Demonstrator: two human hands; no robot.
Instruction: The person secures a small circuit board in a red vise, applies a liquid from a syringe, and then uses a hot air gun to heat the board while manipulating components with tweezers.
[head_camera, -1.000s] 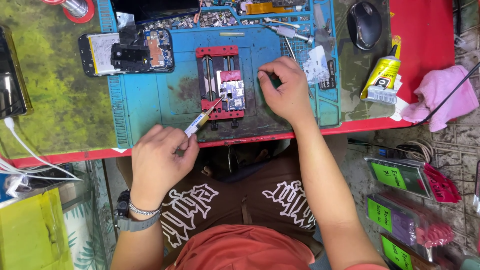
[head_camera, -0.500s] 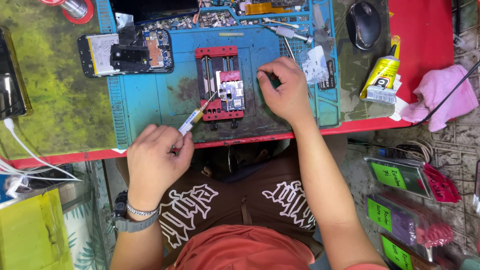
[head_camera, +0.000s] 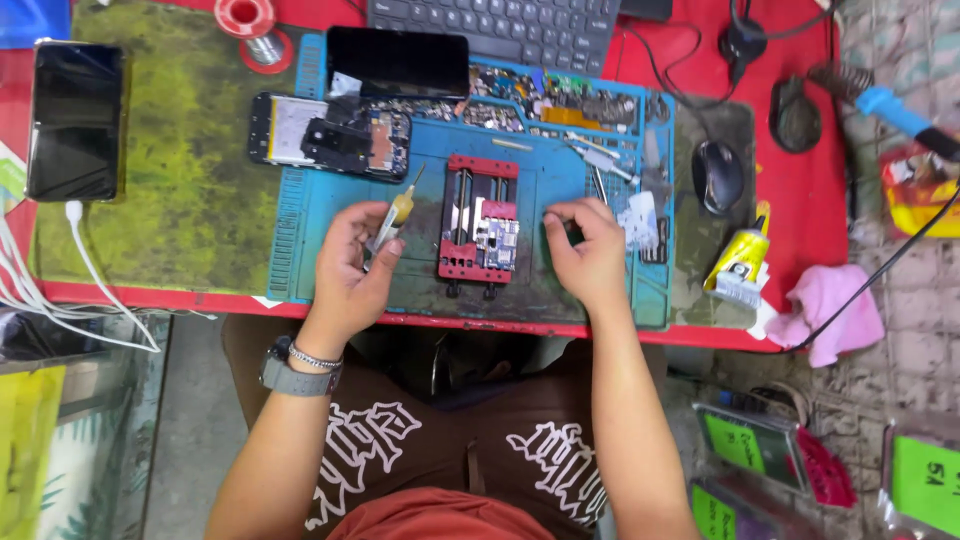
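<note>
While the left hand (head_camera: 352, 258) grips a small syringe (head_camera: 390, 222) beside the red clamp (head_camera: 478, 230), the right hand (head_camera: 588, 252) rests curled on the blue mat (head_camera: 300, 250), seemingly holding nothing.

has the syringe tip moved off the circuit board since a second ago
Yes. The syringe in the left hand now sits left of the red clamp, tip pointing away.

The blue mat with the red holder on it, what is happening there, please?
A person is seated at a workbench and works on a small circuit board clamped in a red holder on the blue work mat. The left hand holds a small syringe with a yellow tip, lifted beside the holder with its tip pointing away from the board. The right hand rests on the mat beside the holder, fingers bent. An opened phone lies at the mat's far left corner.
</note>
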